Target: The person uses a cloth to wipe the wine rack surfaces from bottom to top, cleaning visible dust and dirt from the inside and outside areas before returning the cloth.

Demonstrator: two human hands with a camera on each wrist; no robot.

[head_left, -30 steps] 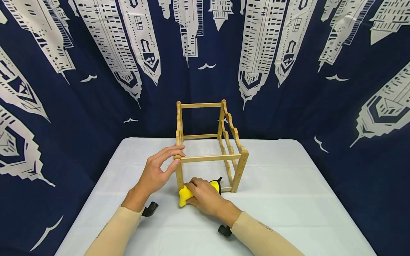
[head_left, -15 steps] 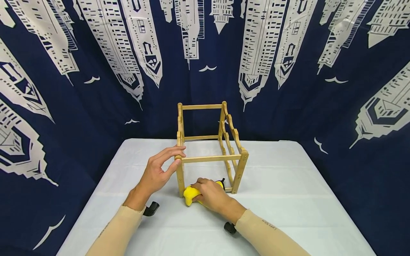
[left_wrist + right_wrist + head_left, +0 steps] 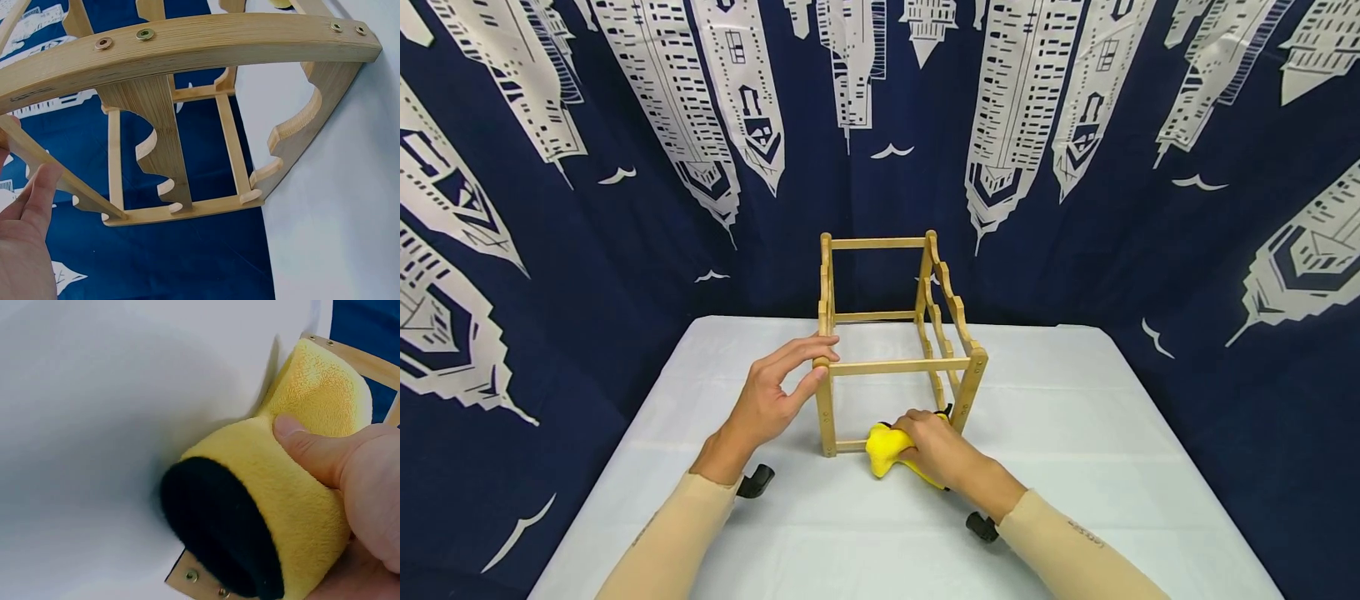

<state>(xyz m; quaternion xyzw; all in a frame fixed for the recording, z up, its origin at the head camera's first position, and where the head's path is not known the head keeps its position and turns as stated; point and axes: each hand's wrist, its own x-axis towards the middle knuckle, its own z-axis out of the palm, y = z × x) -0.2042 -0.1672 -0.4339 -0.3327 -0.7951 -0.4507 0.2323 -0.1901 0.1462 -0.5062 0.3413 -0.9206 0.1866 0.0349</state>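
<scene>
A light wooden rack (image 3: pixel 901 365) with scalloped side rails stands on the white table. At its near left corner, my left hand (image 3: pixel 778 392) holds the top of the post between thumb and fingers. My right hand (image 3: pixel 951 454) grips a yellow fleecy cloth (image 3: pixel 886 448) with black trim, at the rack's low front bar (image 3: pixel 852 446). In the right wrist view, the thumb presses into the bunched yellow fleece (image 3: pixel 269 469), and a black panel (image 3: pixel 215 525) covers one end. The left wrist view shows the fingers (image 3: pixel 39 194) beside a rail of the rack.
The white cloth-covered table (image 3: pixel 1097 467) stretches around the rack. A dark blue curtain (image 3: pixel 880 200) with white printed buildings hangs behind and on both sides. A black wrist device (image 3: pixel 756 482) sits under the left wrist, another (image 3: pixel 982 527) under the right.
My right hand has slid the yellow cloth to the right along the front of the rack, toward the near right post. The left hand keeps its place on the near left corner.
</scene>
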